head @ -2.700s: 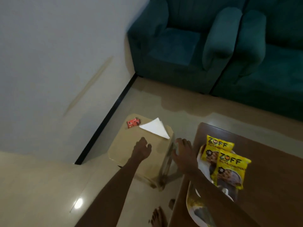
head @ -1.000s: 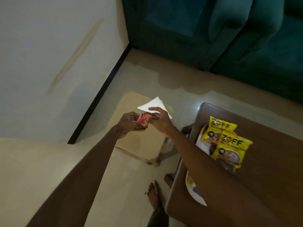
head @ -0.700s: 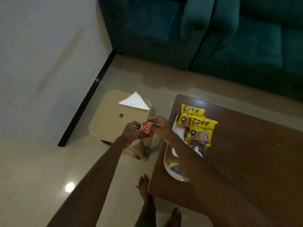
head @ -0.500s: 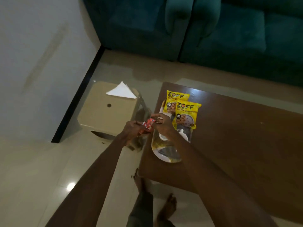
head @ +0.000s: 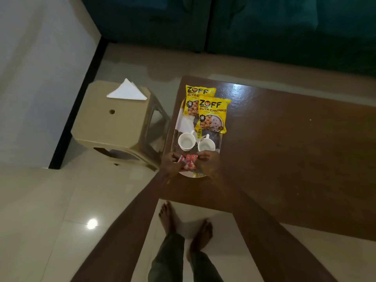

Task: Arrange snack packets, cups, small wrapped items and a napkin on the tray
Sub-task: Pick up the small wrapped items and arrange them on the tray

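An oval patterned tray [head: 176, 127] lies on the left end of the brown table [head: 284, 151]. Two yellow snack packets [head: 212, 115] overlap at its far end, and two white cups [head: 186, 141] stand side by side in its middle. My left hand [head: 172, 164] and my right hand [head: 206, 164] meet over the tray's near end, both pinching small red wrapped items [head: 190, 162]. A folded white napkin [head: 127, 92] rests on the beige stool [head: 109, 123] to the left.
A teal sofa [head: 264, 27] runs along the far side. A white wall with a black skirting strip [head: 77, 98] stands left of the stool. My bare feet [head: 183, 222] are on the glossy tile floor by the table's near edge.
Both hands picked the red wrapped items off the stool and carried them right, over the tray's near end. The napkin stayed on the stool. The view shifted right and down.
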